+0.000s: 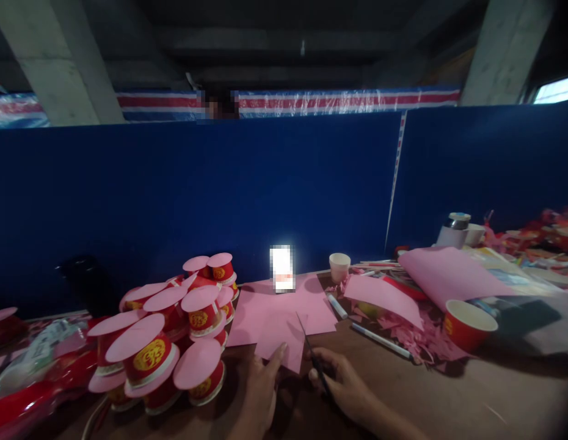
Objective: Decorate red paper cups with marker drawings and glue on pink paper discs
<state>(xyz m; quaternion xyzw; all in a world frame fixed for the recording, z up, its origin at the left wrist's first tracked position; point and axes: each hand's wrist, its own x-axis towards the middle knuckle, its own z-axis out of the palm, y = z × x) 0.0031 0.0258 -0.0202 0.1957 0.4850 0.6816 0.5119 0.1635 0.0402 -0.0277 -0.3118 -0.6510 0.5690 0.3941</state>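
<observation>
My left hand (264,382) grips the near edge of a pink paper piece (279,337), with the thumb on top and the other fingers mostly hidden. To its right, my right hand (341,380) is closed around a pair of dark scissors (317,365). Their blades point up and away, beside the paper's right edge; whether they touch it I cannot tell. Beneath and behind lie larger pink sheets (248,315). Left of my hands, red cups with gold prints and pink paper discs (199,363) stand in stacked rows.
A bright blurred screen (283,269) stands behind the sheets. Markers (380,340), pink scraps (419,339), a white cup (339,267) and a red paper cup (469,324) are on the right. A blue partition (265,183) closes off the back. Plastic packaging (50,360) lies far left.
</observation>
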